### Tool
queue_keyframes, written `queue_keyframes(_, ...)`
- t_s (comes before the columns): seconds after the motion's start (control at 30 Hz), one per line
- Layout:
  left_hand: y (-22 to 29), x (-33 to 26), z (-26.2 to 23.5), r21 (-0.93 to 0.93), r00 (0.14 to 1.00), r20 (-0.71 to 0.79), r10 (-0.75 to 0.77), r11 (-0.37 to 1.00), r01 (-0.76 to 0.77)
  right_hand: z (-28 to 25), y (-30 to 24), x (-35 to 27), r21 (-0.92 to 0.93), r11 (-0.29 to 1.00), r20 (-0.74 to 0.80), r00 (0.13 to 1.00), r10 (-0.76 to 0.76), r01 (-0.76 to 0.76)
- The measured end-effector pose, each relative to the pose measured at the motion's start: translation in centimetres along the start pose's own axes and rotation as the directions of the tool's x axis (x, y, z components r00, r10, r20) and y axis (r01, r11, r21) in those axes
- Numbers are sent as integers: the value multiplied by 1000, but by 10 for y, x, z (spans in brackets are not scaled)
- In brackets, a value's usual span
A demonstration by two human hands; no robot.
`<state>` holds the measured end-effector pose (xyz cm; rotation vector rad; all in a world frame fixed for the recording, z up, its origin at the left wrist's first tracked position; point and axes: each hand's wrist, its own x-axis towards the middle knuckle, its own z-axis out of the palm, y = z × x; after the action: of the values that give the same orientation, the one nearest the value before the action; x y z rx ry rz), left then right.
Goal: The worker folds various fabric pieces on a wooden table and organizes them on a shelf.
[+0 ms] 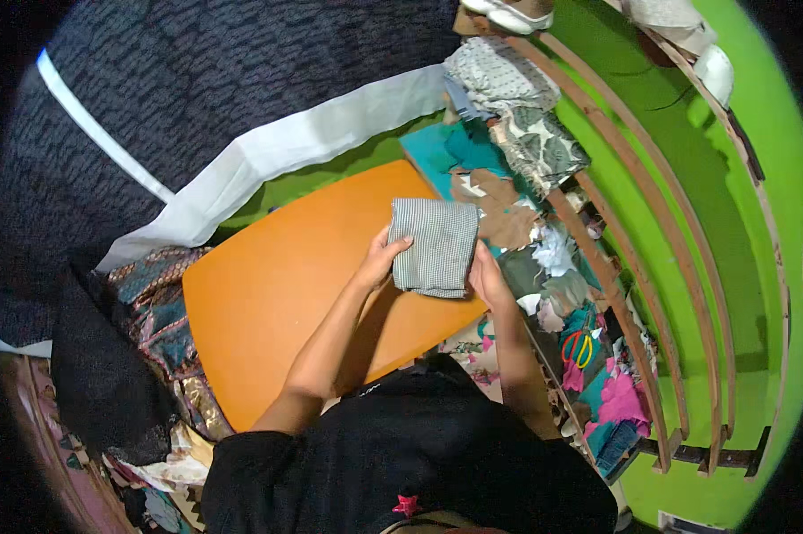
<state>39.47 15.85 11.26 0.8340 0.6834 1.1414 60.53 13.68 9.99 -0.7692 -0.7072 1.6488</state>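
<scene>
Between my two hands is a folded piece of striped cloth (pixel 437 245), grey and white, held above the right part of an orange tabletop (pixel 277 303). My left hand (pixel 384 258) grips its left edge, with the thumb lying over the front. At the lower right edge, my right hand (pixel 486 274) closes on the cloth from the side; most of its fingers are hidden behind the fold. The cloth is roughly square and its far side does not show.
Fabric scraps (pixel 508 218) cover a teal surface on the right, with yellow-handled scissors (pixel 578 349) and pink cloth (pixel 622 399) among them. Wooden rails (pixel 660 205) curve along the green wall. Folded patterned fabric (pixel 539 147) sits at the back. Dark patterned cloth (pixel 157 303) lies left of the table.
</scene>
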Motion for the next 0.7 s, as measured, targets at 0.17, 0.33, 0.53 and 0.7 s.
queue_keyframes(0.17,9,92,55,-25,989,145,-22,999,26,-11,-82,28,-534,844,-123,992,-28,-42)
queue_keyframes(0.33,7,188,120,87,963,168,-209,977,196,-58,-150,73,-419,903,-203,959,-197,97)
queue_keyframes(0.53,-1,300,158,304,936,101,-337,906,293,-118,-196,150,-503,851,-279,904,-325,152)
queue_keyframes(0.7,-5,352,179,225,988,65,-143,966,125,-137,-207,200,-407,850,-448,737,-506,335)
